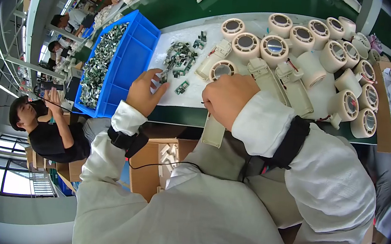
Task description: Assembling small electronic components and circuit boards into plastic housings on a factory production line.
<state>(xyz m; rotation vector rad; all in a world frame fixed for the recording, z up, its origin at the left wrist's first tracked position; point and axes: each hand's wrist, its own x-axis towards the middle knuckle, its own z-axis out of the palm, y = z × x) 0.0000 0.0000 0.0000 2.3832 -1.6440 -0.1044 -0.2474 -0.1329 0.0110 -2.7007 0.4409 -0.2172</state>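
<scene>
My left hand (144, 93) is at the table's front edge, thumb and fingers apart. Its fingertips are around or beside a small green circuit board (163, 77); contact is hard to make out. A loose pile of these boards (179, 58) lies just beyond, with a single board (182, 87) to its right. My right hand (231, 98) is closed over a cream hair-dryer-shaped housing. The housing's round head (222, 69) shows past the knuckles, and its handle (213, 132) sticks out over the table edge. The hand hides the middle of it.
A blue bin (137, 62) full of circuit boards stands at the left. Cream housings with round heads (275, 45) crowd the right, some with wires. A cardboard box (387, 110) with white bags sits far right. Another open box (147, 164) is below the table. A person (59, 130) sits at left.
</scene>
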